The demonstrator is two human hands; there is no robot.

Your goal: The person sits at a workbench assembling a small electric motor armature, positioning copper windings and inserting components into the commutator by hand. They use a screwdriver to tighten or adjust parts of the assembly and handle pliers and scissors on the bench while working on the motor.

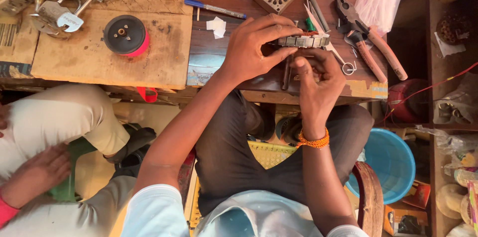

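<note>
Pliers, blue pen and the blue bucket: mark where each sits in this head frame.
pliers [371, 43]: head view, on the orange handles.
blue pen [214, 8]: head view, middle of the barrel.
blue bucket [398, 160]: head view, on the inner wall.

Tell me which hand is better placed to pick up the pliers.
Right. The right hand sits nearer the pliers lying at that side, while the left hand grips the ring-shaped metal core.
</note>
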